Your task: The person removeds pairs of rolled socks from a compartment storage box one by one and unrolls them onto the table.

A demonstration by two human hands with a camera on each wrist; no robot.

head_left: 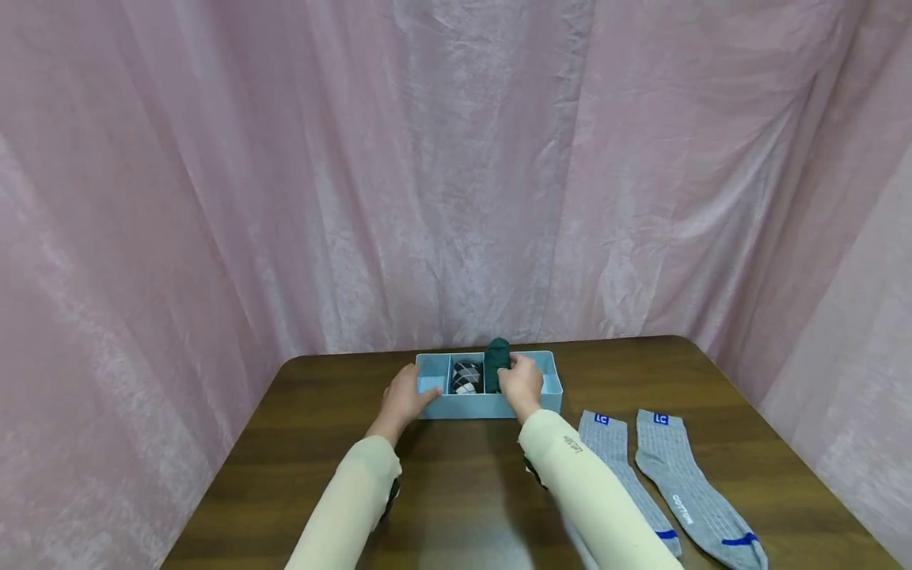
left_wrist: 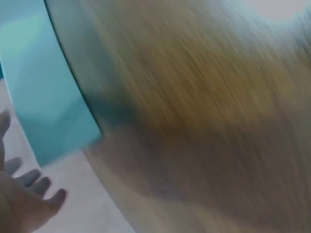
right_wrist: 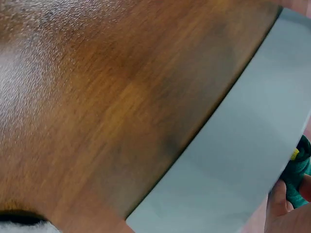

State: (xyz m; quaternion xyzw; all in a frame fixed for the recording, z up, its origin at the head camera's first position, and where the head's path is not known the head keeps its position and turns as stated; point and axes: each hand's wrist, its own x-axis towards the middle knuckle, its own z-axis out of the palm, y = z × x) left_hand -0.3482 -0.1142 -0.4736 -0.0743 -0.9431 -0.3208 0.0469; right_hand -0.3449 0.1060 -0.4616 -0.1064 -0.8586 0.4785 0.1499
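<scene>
A light blue box [head_left: 468, 407] with compartments stands near the table's far edge. My right hand [head_left: 522, 383] grips a dark green rolled sock [head_left: 496, 364], which sits partly in a compartment and sticks up above the rim. In the right wrist view the fingers press round the green sock [right_wrist: 295, 177], which has a small yellow patch. A black-and-white argyle sock [head_left: 466, 377] lies folded in the compartment to its left. At the box's left end my left hand [head_left: 404, 396] has its fingers spread, holding nothing; whether it touches the box is unclear.
Two grey socks with blue marks, one left [head_left: 604, 439] and one right [head_left: 677, 475], lie flat on the right of the brown wooden table [head_left: 299, 475]. My right sleeve covers part of the left one. Pink curtains [head_left: 456, 174] hang behind the table.
</scene>
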